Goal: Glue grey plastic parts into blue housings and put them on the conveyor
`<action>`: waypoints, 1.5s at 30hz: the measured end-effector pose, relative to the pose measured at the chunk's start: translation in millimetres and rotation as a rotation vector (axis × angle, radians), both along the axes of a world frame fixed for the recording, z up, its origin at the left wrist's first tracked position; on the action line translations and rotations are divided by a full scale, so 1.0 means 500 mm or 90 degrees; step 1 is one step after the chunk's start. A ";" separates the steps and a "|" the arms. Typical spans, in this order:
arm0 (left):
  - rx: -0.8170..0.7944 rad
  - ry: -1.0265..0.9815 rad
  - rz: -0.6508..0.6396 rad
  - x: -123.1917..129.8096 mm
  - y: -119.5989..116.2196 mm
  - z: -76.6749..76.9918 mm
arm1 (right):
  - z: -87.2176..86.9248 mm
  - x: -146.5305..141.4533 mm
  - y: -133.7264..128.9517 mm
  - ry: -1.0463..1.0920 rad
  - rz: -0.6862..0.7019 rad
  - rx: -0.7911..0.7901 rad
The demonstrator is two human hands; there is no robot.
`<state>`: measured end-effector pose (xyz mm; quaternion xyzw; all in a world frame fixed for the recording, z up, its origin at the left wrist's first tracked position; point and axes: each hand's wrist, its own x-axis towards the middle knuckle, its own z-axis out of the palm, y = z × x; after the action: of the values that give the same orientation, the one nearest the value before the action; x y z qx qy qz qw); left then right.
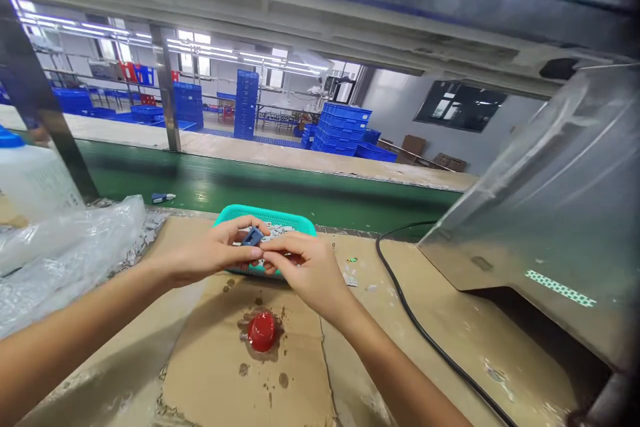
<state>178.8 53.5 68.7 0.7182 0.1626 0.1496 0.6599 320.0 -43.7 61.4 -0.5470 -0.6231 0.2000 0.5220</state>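
Observation:
Between the thumb and fingers of my left hand [227,245] is a small dark blue plastic housing [253,237] with an opening in its face. My right hand [310,267] meets it from the right, thumb and fingertips pinched together at the housing's lower edge. Whatever those right fingertips pinch is too small or hidden to make out. Both hands are over a turquoise plastic basket [300,222] that holds many small white and grey pieces [280,231]. Nearer to me, a red dome-shaped object [261,331] sits on a sheet of cardboard [225,373] with wet stains around it.
Clear plastic bags [90,247] and a white jug [35,177] stand at the left. A green conveyor belt [325,195] runs behind the basket, carrying a small blue-and-white part [163,198]. A black cable [415,320] and a metal guard [555,213] lie to the right. A shelf hangs overhead.

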 end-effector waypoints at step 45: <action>-0.066 0.078 -0.008 -0.042 -0.020 -0.038 | -0.086 -0.019 -0.121 -0.286 -0.053 -0.038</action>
<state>157.7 43.4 49.8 0.6916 0.2058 0.0928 0.6861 310.4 -104.2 18.2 -0.6179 -0.6947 0.0697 0.3616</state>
